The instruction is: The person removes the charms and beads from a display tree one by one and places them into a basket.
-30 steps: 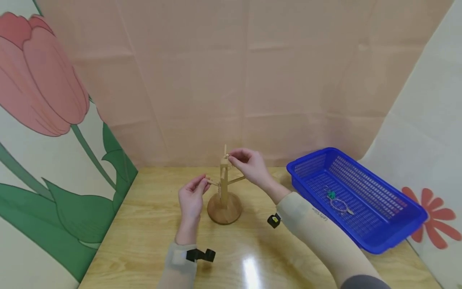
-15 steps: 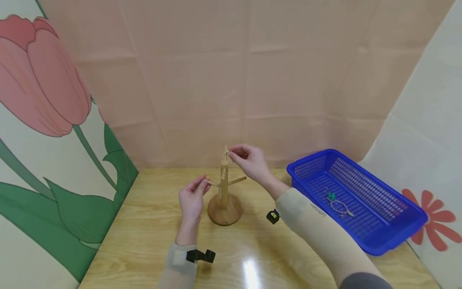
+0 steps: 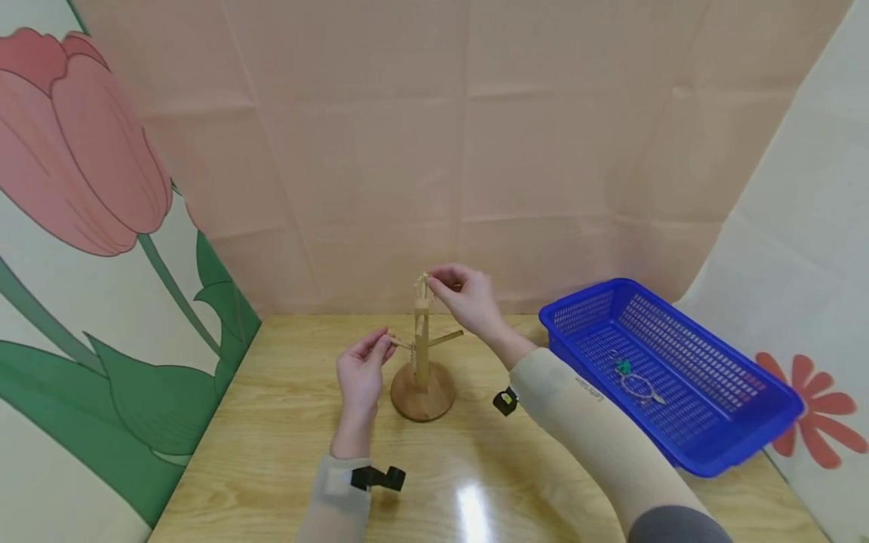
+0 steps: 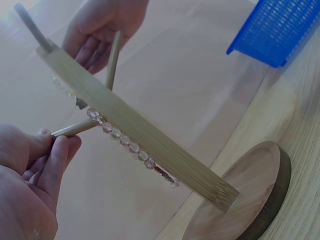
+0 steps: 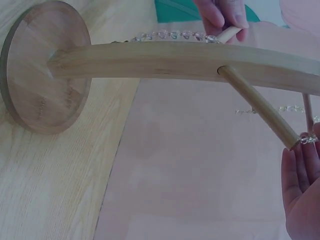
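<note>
A wooden jewelry stand (image 3: 422,347) with a round base rises mid-table, pegs sticking out of its post. The fingers of my left hand (image 3: 360,375) pinch the end of its left peg (image 4: 75,128). From that peg a bracelet of clear and pinkish beads (image 4: 125,138) hangs down along the post. At the top, my right hand (image 3: 471,300) pinches a second clear-beaded bracelet (image 5: 292,108), which overlaps the upper peg (image 5: 307,111) in the right wrist view. The right peg (image 5: 260,107) carries nothing.
On the right stands a blue plastic basket (image 3: 695,339). Inside lies a thin loop (image 3: 638,387) with a green piece (image 3: 623,366). A pinkish cloth (image 3: 380,188) hangs behind the wooden table (image 3: 271,452); flower-printed panels flank both sides.
My right hand has risen slightly and shifted a little left, lifting the beads toward the upper peg's tip. My left hand keeps its place on the left peg.
</note>
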